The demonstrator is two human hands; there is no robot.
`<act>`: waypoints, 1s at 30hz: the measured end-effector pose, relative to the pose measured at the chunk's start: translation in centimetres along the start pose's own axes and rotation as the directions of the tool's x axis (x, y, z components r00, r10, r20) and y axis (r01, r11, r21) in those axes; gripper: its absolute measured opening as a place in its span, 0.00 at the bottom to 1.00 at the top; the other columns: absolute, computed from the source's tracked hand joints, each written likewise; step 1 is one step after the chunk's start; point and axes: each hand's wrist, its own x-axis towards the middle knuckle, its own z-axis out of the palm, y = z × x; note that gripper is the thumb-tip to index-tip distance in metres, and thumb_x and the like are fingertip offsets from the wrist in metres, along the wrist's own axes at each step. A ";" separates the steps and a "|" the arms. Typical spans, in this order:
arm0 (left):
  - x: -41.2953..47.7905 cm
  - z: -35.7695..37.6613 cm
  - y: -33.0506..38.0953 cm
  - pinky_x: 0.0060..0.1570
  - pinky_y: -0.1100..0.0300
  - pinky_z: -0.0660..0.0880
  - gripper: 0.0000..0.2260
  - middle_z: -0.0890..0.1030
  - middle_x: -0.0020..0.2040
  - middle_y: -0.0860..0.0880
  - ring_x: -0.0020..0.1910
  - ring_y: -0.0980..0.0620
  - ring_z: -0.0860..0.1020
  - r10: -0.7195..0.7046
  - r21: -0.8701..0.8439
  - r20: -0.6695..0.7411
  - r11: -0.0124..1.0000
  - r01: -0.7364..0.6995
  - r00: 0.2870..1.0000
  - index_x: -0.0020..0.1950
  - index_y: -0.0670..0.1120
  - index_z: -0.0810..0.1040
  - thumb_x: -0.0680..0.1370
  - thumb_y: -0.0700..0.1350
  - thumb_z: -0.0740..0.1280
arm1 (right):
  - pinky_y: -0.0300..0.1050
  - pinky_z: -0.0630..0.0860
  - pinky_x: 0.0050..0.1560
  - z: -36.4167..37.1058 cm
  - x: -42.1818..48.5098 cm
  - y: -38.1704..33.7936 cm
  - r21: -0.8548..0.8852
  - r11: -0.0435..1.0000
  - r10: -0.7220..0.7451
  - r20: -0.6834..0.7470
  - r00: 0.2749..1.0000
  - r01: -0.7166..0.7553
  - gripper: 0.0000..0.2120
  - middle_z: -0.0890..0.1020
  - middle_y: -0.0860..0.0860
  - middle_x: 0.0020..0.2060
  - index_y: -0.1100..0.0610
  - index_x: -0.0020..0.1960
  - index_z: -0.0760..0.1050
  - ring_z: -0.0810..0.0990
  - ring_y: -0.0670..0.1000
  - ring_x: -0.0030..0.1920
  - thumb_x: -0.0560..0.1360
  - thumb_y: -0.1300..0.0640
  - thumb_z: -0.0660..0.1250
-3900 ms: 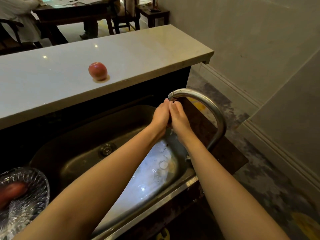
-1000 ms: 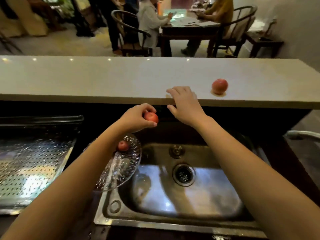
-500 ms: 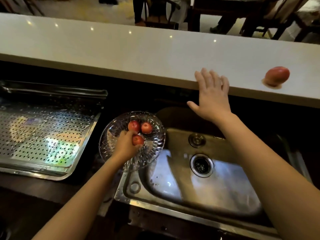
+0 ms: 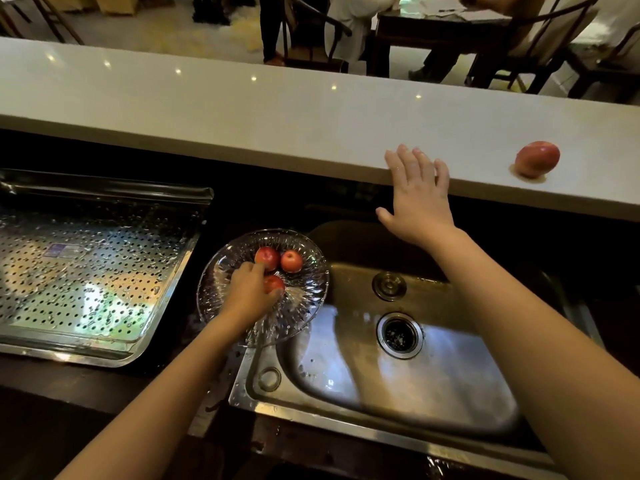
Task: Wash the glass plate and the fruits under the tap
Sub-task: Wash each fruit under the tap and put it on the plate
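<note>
pale counter (image 4: 277, 112), dark table (image 4: 433, 26), chairs (image 4: 540, 43)

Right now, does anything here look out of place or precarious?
Two things. The glass plate holding three small fruits overhangs the sink rim rather than sitting flat. One larger red fruit sits alone on the raised counter, apart from the others, in a small wet patch.

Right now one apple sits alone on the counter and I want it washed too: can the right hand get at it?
Probably yes: the right hand rests open at the counter edge, nothing between it and the apple.
</note>
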 end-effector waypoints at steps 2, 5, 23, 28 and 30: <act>-0.1 -1.5 2.4 0.63 0.52 0.67 0.23 0.71 0.64 0.42 0.64 0.43 0.68 0.085 -0.032 -0.076 0.996 -0.088 0.993 0.68 0.44 0.68 0.74 0.47 0.68 | 0.58 0.43 0.73 -0.7 0.0 0.1 0.025 1.000 -0.005 0.028 1.000 0.004 0.39 0.50 0.55 0.77 0.54 0.76 0.46 0.46 0.57 0.76 0.73 0.47 0.64; -0.2 -4.5 8.1 0.62 0.55 0.67 0.19 0.73 0.63 0.44 0.64 0.46 0.70 0.323 -0.078 -0.250 0.933 -0.352 0.913 0.66 0.44 0.70 0.76 0.46 0.65 | 0.55 0.46 0.74 -2.4 0.1 0.7 0.155 0.987 -0.049 0.109 0.993 0.032 0.36 0.52 0.54 0.76 0.54 0.76 0.50 0.48 0.56 0.76 0.75 0.48 0.64; 5.7 0.0 37.2 0.61 0.48 0.67 0.29 0.73 0.65 0.43 0.65 0.42 0.68 0.609 -0.084 -0.017 0.790 -0.608 0.793 0.69 0.46 0.65 0.73 0.60 0.65 | 0.53 0.41 0.75 -3.6 -8.0 13.9 0.108 0.847 0.514 0.083 0.854 -0.520 0.35 0.45 0.55 0.77 0.56 0.76 0.43 0.40 0.56 0.76 0.78 0.47 0.58; 5.6 1.1 38.3 0.57 0.50 0.66 0.20 0.77 0.59 0.44 0.61 0.43 0.70 0.603 -0.112 -0.141 0.779 -0.617 0.785 0.64 0.48 0.70 0.75 0.56 0.64 | 0.53 0.37 0.73 -1.5 -8.1 14.9 0.041 0.871 0.484 0.092 0.870 -0.489 0.42 0.38 0.54 0.76 0.54 0.76 0.35 0.34 0.56 0.75 0.75 0.40 0.59; 5.5 1.4 38.4 0.58 0.51 0.66 0.20 0.77 0.59 0.45 0.60 0.44 0.71 0.611 -0.167 -0.162 0.757 -0.632 0.774 0.64 0.48 0.71 0.74 0.53 0.66 | 0.53 0.37 0.73 -1.1 -8.2 15.2 0.026 0.885 0.461 0.076 0.884 -0.464 0.44 0.38 0.55 0.76 0.54 0.75 0.35 0.34 0.56 0.75 0.74 0.40 0.60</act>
